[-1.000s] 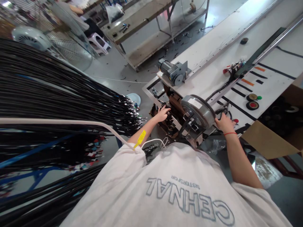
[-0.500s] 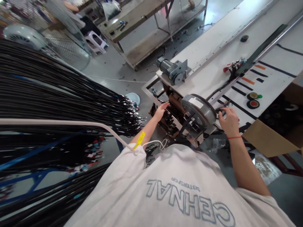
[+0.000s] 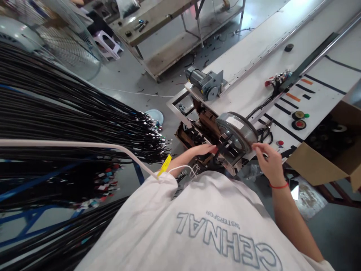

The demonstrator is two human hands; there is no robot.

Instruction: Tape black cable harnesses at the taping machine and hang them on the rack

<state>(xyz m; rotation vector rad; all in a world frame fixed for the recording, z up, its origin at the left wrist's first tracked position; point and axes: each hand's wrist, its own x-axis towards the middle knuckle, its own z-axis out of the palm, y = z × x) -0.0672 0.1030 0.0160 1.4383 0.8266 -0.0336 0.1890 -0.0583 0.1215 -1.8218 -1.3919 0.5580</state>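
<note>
A large grey wheel-shaped reel (image 3: 235,130) with a white label sits in a metal frame (image 3: 232,165) at the near end of a long white table. My left hand (image 3: 207,149) reaches in at the frame's left side; a dark bar hides its fingertips, so I cannot see what they touch. At the reel's right edge is my right hand (image 3: 269,160), thumb and fingers drawn together in a pinch. Anything between those fingertips is too small to make out. Scissors (image 3: 269,128) and a loop of black cord lie just beyond it.
Bundles of black cables (image 3: 84,109) hang on a blue rack at left. A motor (image 3: 201,81) is mounted on the white table (image 3: 248,79), with red (image 3: 299,124) and green buttons at right. An open cardboard box (image 3: 316,163) stands at right, a fan (image 3: 17,34) at upper left.
My left hand has moved right and nearer to me, to the reel's frame. My right hand has shifted left from beside the scissors to the reel's edge, uncovering a red button.
</note>
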